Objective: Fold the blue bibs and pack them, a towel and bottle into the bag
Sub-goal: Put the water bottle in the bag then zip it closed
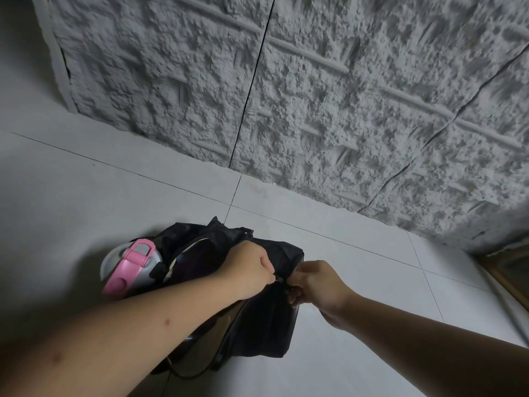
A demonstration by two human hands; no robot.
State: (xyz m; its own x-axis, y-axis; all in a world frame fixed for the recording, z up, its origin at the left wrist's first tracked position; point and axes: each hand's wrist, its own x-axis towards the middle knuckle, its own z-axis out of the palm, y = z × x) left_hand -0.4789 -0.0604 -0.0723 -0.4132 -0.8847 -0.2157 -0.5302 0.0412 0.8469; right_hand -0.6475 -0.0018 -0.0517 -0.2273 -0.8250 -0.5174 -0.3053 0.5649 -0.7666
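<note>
One black bag (266,319) lies on the floor at about 6 o'clock in the view. One bottle (130,266), white with a pink lid, sits at the bag's 9 o'clock side, touching it. Two hands are in view: one left hand (249,272) and one right hand (317,285), both at the bag's top edge. Two bare forearms reach in from 7 and 4 o'clock. No bib or towel can be counted; the bag's inside is too dark to tell.

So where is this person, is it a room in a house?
Probably indoors, on the floor of a home, though I can't be sure. The black bag sits on pale floor tiles, against a wall of grey stone-look panels. A wooden frame shows at the right edge.
</note>
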